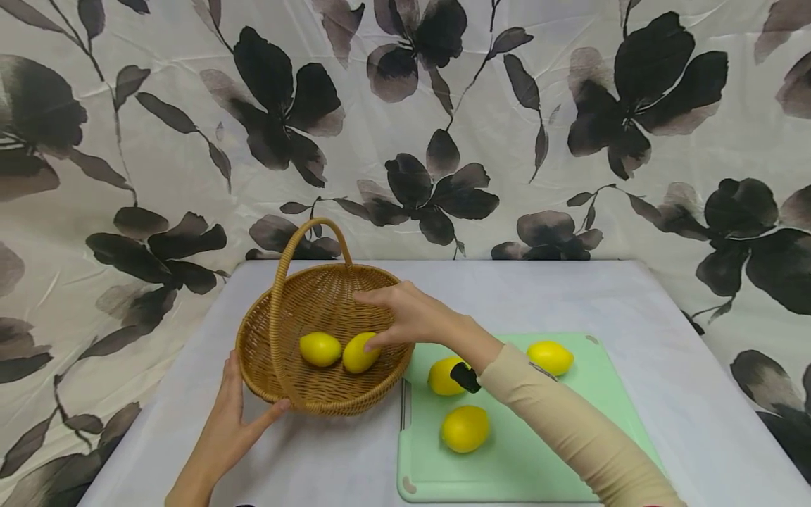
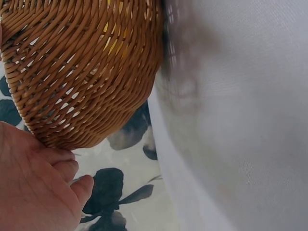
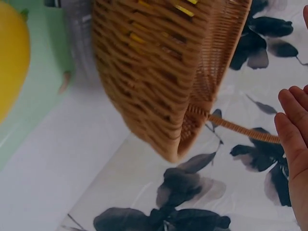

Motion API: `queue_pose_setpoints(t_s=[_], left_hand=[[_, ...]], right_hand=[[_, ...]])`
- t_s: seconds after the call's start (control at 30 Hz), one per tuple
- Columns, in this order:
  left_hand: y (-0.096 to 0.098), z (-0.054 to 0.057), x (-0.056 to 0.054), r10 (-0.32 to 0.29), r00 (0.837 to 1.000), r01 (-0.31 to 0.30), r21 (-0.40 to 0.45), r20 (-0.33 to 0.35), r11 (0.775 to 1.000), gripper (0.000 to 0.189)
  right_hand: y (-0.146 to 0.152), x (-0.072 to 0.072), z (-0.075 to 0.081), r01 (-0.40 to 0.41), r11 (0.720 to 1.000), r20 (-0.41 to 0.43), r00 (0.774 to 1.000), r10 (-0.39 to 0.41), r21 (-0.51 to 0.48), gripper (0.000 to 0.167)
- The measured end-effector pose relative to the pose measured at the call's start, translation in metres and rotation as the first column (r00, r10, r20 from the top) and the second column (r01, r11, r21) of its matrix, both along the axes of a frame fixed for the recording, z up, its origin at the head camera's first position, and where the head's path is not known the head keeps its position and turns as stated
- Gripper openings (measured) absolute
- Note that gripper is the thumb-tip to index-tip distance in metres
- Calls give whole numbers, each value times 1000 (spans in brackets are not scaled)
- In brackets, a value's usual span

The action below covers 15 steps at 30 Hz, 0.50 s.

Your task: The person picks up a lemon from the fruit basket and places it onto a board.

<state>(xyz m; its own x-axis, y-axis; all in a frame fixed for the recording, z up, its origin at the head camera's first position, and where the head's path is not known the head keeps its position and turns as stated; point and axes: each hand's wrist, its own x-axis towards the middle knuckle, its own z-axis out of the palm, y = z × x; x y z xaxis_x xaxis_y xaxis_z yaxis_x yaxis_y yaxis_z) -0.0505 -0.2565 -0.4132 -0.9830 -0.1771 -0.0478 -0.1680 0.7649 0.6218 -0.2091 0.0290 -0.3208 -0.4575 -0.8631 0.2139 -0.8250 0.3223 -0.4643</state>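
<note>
A wicker basket (image 1: 342, 401) with an arched handle stands on the table, two lemons inside. My left hand (image 1: 222, 422) holds it at the near left, thumb along the front and fingers on the left side; in the left wrist view the fingers (image 2: 67, 168) bend against the wicker edge. Over the basket's right rim reaches my right hand (image 1: 412, 313), its fingers extended and thumb spread apart. That thumb overlaps the right lemon (image 1: 356, 358) in the head view; contact is unclear. The left lemon (image 1: 319, 349) lies beside it. The right wrist view shows straight fingers (image 3: 291, 134).
A light green cutting board (image 1: 526, 458) lies right of the basket. It bears three lemons: one near the front (image 1: 465, 429), one partly behind the right wrist (image 1: 442, 377), and one at the back (image 1: 550, 358). A floral cloth (image 1: 443, 232) hangs behind the white-covered table (image 1: 329, 465).
</note>
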Motion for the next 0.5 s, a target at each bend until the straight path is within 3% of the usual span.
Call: queue_pose_setpoints(t_s=[0.5], left_hand=[[-2, 1, 0, -8, 1000, 8, -6, 13, 1000, 120]], right_hand=[[-20, -3, 4, -41, 999, -75, 996, 41, -3, 77]])
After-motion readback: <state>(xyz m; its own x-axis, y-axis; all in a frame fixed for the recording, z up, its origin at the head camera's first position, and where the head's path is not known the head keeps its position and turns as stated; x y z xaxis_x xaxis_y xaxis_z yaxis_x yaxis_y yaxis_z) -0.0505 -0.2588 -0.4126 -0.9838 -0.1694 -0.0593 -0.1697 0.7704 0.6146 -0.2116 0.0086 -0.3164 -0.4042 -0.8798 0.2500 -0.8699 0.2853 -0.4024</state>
